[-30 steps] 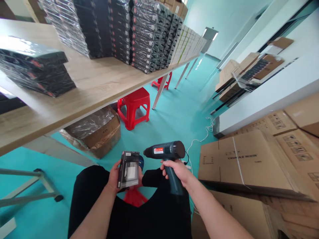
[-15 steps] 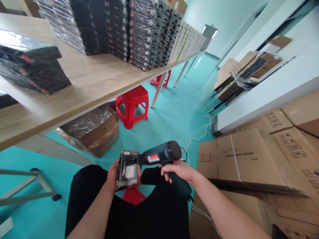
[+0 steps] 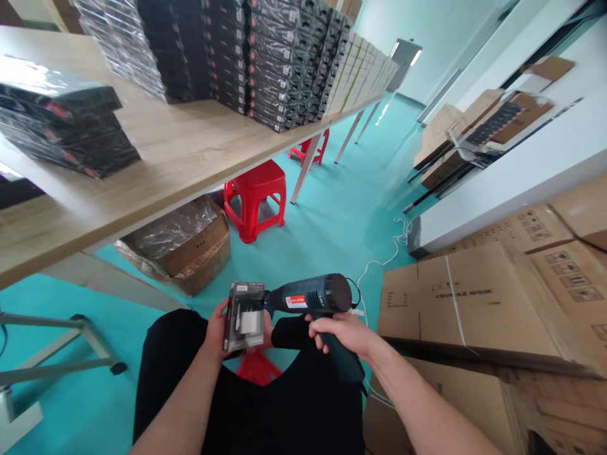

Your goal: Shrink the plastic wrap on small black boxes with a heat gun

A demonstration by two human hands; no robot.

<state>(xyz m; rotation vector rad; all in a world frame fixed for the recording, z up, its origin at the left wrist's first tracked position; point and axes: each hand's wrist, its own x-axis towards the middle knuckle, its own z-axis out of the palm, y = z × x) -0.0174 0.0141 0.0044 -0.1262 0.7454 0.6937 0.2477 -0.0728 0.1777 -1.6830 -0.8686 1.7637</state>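
Note:
In my left hand (image 3: 217, 330) is a small dark retail box (image 3: 245, 319) with a clear window, through which a white block-shaped item shows. My fingers wrap its left side, above my lap. My right hand (image 3: 337, 332) grips the handle of a dark blue heat gun (image 3: 308, 294) with a red and white label. The gun lies roughly level, its nozzle pointing left at the right side of the box. Part of the nozzle is hidden behind the box, so I cannot tell whether they touch.
Film-wrapped black boxes (image 3: 284, 63) stand stacked on the wooden table (image 3: 190, 136), with a smaller pile (image 3: 61, 120) at left. Below are a red stool (image 3: 256, 196) and an open carton (image 3: 194, 246). Large cartons (image 3: 465, 303) line the right; a white cable (image 3: 379, 260) crosses the floor.
The view has shifted slightly, moving the surroundings a little in the frame. The heat gun sits slightly farther right and looks more level; both hands keep their hold.

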